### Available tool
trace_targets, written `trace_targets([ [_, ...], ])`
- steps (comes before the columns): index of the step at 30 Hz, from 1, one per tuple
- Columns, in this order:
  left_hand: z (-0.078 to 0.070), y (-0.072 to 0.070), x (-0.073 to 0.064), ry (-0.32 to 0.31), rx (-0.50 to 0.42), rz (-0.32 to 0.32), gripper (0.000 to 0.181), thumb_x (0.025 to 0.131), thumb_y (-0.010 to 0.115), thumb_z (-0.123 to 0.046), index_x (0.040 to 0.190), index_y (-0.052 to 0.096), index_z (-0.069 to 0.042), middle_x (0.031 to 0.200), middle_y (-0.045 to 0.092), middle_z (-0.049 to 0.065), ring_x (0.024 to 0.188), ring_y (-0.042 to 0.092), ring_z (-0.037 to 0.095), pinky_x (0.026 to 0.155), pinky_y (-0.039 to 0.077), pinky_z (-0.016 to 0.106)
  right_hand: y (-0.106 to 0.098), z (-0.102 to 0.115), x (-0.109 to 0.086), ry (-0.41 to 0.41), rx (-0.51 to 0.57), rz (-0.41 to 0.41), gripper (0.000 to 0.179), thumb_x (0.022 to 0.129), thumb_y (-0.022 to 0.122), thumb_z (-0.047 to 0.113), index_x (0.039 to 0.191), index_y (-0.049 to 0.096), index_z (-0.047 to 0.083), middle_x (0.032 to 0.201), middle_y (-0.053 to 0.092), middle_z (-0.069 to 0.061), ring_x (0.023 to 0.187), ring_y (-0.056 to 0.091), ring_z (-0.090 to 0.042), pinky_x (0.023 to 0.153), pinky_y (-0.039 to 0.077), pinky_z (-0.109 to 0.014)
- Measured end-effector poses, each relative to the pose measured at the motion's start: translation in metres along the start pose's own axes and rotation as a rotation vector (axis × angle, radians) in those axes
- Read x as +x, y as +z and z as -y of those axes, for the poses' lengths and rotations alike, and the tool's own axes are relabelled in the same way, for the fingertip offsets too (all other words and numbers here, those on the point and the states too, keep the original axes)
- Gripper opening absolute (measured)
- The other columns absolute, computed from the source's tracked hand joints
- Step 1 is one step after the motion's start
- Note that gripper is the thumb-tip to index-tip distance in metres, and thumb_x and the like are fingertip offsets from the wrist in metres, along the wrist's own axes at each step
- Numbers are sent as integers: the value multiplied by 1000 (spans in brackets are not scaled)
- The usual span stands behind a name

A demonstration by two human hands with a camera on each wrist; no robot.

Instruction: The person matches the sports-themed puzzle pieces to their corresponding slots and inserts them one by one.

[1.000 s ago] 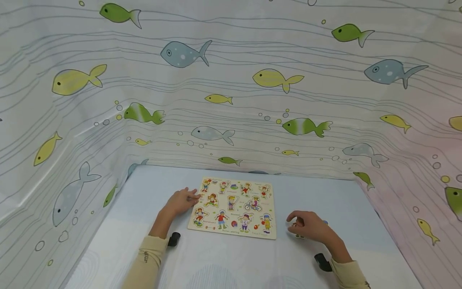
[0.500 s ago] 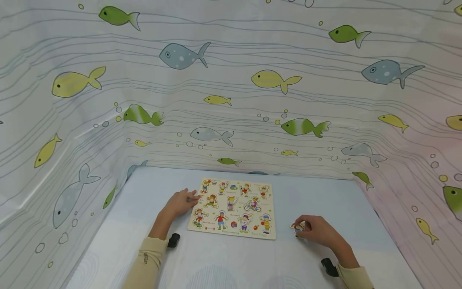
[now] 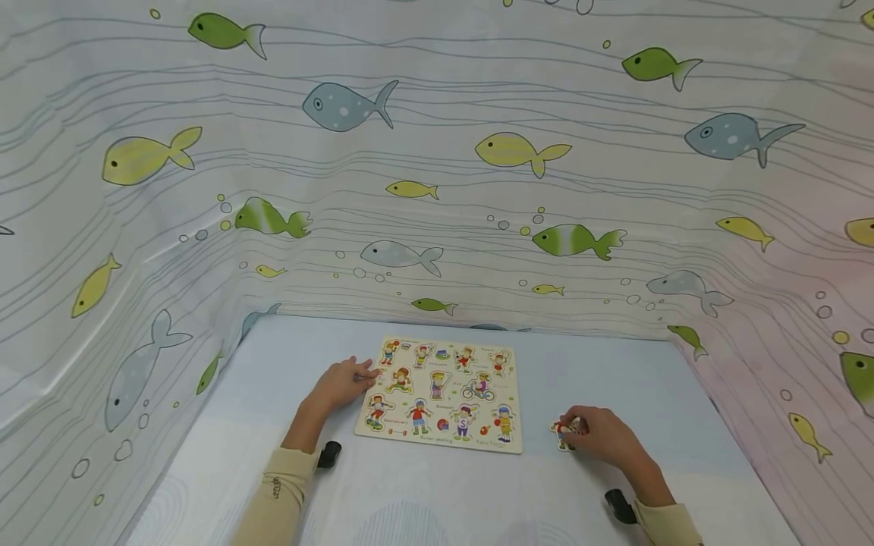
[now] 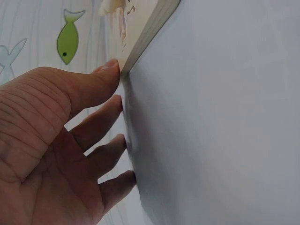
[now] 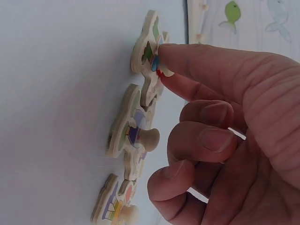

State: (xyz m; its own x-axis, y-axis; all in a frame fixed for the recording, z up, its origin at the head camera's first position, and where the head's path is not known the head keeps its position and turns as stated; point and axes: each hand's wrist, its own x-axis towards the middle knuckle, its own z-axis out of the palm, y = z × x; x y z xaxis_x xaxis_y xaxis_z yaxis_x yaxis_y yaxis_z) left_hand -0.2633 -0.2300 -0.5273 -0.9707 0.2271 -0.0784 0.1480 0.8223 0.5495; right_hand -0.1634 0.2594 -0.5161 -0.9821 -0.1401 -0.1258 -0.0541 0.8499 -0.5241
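A wooden puzzle board with pictures of children at sports lies on the table in the head view. At its left edge rests my left hand, thumb touching the board's side and the other fingertips on the tabletop. To the right of the board, my right hand pinches a peg puzzle piece between thumb and index finger, its knob partly hidden. In the right wrist view this piece stays close to the table, and the remaining fingers are curled without holding anything.
Two more peg puzzle pieces, a middle one and a lower one, lie beside the right hand with round knobs up. A fish-patterned curtain encloses the back and sides of the pale table.
My right hand has shifted slightly right and closed its thumb and index finger on a puzzle piece, leaving more of the piece visible. The left hand and board have stayed put.
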Motion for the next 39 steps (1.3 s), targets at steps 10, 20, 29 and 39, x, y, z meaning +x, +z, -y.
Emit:
trace_targets([
  [10,-2,-2,-1,-4,15,4,30,94,68,-21,121,70,-10,142,51,10,141,29,43,114,22,60,0,3,-1,-5,10,-12,15,84,79,19,96,71,15,65,49,3,58,44,-14,48,32,-27],
  [20,-3,-3,-3,5,17,-6,28,93,69,-19,119,71,-9,141,52,10,141,30,44,113,23,60,-1,4,-1,4,13,-3,14,85,78,20,96,70,17,66,48,3,59,44,-13,48,32,-27],
  [29,-4,-3,-2,-2,9,-3,27,94,68,-18,118,71,-8,141,53,10,141,30,43,114,23,59,-6,11,-2,12,20,5,14,85,78,21,97,70,16,66,49,2,60,45,-14,48,33,-27],
  [39,-2,-1,-2,3,15,-3,27,94,68,-19,119,71,-9,141,53,10,140,31,44,113,24,60,-6,19,4,-5,22,-8,16,85,79,23,98,70,18,66,49,3,59,45,-13,48,32,-25],
])
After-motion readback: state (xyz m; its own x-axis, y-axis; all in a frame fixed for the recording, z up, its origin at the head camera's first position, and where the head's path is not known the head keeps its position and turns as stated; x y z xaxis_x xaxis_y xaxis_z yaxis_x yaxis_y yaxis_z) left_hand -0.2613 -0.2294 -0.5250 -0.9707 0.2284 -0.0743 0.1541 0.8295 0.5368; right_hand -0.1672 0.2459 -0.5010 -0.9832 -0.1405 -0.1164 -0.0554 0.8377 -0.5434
